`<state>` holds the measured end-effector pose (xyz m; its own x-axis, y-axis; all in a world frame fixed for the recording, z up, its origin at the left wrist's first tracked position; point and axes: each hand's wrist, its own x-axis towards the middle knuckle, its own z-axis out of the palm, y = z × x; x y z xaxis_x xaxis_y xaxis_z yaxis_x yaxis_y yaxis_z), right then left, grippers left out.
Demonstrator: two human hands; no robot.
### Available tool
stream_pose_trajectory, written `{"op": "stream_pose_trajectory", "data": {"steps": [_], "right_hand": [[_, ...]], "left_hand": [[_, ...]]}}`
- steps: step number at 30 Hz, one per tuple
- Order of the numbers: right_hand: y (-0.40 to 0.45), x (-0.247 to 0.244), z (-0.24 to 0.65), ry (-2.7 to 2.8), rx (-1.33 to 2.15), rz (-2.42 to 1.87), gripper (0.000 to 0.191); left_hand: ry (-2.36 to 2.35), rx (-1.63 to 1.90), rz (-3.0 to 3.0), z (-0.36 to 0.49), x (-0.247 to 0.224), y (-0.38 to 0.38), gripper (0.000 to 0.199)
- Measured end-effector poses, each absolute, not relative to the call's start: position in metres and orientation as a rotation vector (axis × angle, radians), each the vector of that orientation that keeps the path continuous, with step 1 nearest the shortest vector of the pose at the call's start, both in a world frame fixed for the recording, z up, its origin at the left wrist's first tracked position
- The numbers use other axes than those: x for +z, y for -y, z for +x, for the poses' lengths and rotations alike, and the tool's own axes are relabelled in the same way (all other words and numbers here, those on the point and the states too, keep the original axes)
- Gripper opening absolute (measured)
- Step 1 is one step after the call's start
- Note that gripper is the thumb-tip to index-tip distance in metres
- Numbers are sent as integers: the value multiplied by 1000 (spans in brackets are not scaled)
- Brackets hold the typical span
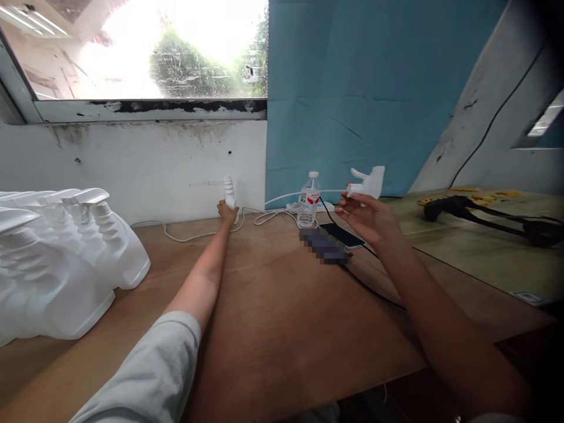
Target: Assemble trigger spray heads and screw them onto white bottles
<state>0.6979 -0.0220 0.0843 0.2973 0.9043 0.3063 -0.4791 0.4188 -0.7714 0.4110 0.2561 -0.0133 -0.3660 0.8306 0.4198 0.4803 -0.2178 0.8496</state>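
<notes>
Our left hand is grasping the white bottle at the table's far edge, near the wall. Our right hand is pinching the sprayer between its fingers, above the far right side, its tube pointing left past the clear bottle.

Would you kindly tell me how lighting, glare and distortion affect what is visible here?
In the head view, the window is blown out to white around the greenery; the far right edge falls to near black; the white bottles at left look stretched; pixelation hides the item by the phone; the spray head in the right hand reads clearly against blue.
</notes>
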Motion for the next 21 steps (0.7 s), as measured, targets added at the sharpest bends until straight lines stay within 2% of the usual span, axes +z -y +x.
{"op": "stream_pose_trajectory", "data": {"steps": [4, 9, 13, 15, 18, 21], "right_hand": [[24, 86, 695, 846, 1065, -569, 5], [21, 81, 688, 886, 1147, -562, 15], [15, 69, 675, 949, 1324, -547, 26], [12, 58, 663, 974, 1418, -635, 34], [14, 39, 636, 1026, 1511, -815, 37], [25, 20, 605, 1109, 1622, -931, 31]], "left_hand": [[-1828, 1482, 1619, 415, -18, -251, 37], [-1856, 1358, 1636, 417, -22, -237, 40], [-1768, 1357, 1632, 417, -13, -219, 79], [-1680, 1401, 1635, 416, -4, -205, 89], [-1465, 1429, 1641, 418, 3, -171, 73], [-1174, 1297, 1620, 422, -5, -116, 56]]}}
